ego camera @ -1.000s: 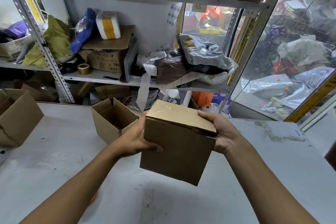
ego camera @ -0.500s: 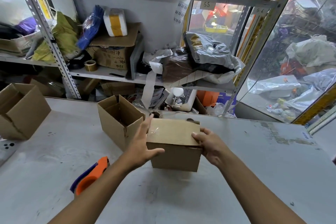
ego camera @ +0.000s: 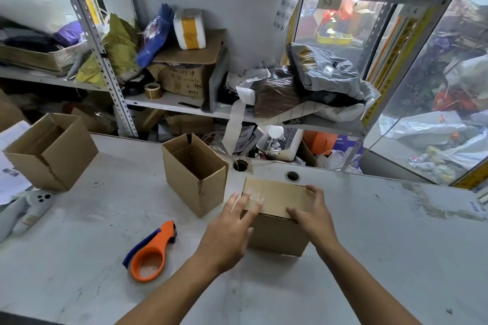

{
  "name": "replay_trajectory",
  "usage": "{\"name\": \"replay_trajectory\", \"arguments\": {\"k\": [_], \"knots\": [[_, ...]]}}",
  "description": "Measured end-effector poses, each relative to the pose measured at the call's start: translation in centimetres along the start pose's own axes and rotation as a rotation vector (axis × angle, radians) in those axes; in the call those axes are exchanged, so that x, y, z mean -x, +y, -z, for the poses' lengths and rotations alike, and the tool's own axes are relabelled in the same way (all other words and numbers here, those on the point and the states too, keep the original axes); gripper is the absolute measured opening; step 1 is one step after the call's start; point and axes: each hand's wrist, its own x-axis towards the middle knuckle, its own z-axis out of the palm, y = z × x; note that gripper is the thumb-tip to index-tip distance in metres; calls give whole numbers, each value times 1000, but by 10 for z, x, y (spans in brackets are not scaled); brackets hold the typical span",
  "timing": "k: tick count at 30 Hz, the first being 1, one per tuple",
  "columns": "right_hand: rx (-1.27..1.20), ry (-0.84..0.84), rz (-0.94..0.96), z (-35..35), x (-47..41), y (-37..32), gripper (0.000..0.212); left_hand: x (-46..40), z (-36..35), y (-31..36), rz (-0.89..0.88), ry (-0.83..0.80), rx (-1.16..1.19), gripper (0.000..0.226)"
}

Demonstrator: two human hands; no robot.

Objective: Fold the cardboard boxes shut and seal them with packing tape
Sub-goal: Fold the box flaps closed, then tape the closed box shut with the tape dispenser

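Note:
A closed cardboard box (ego camera: pixel 280 198) stands on the grey table (ego camera: pixel 383 245), with clear tape across its top. My left hand (ego camera: pixel 232 229) lies at the box's left edge with straight, blurred fingers over the taped corner. My right hand (ego camera: pixel 313 212) rests on the top's right side, fingers spread flat. An orange and blue tape dispenser (ego camera: pixel 151 254) lies on the table left of my left arm. An open box (ego camera: pixel 195 171) stands just left of the closed one. Another open box (ego camera: pixel 50 150) sits at the far left.
Metal shelving (ego camera: pixel 105 68) packed with bags, cartons and a tape roll (ego camera: pixel 152 90) runs behind the table. Two round holes (ego camera: pixel 292 176) pierce the tabletop behind the closed box. Papers and a grey handheld device (ego camera: pixel 31 206) lie at the left edge.
The closed box went from held up in both hands down onto the table. Both hands have shifted from gripping its sides to lying on its top. The view has tilted down, showing the tape dispenser.

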Motion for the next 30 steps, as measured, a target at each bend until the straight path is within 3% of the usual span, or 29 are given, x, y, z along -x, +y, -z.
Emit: {"name": "replay_trajectory", "arguments": {"k": [3,5,7,9,11,13,15,17,19,23,27,30], "knots": [[74,-2,5,7,0,9,68,50,8,-45,61,190,67,48],[96,35,32,8,3,11,60,83,8,-92,308,195,-10,41],[139,138,99,7,7,9,51,100,7,-135,666,-34,-67,56],[192,236,202,3,14,-1,46,106,1,-163,883,-283,48,75],[202,280,349,-2,20,-13,44,107,-4,-178,864,-426,91,72],[180,264,458,-9,25,-23,42,103,-2,-182,818,-476,-10,46],[130,225,495,-15,31,-27,37,98,8,-170,823,-460,-41,23],[82,185,495,-18,39,-25,32,93,16,-150,784,-396,62,15],[34,132,460,-17,49,-21,29,86,25,-125,682,-309,283,18],[-164,-93,305,-5,63,-21,18,53,62,-59,436,-249,768,54],[-535,-634,117,9,65,-31,52,3,83,-5,319,-250,1189,37],[-752,-744,-36,14,70,-45,95,-25,84,24,330,-192,1351,46]]}}
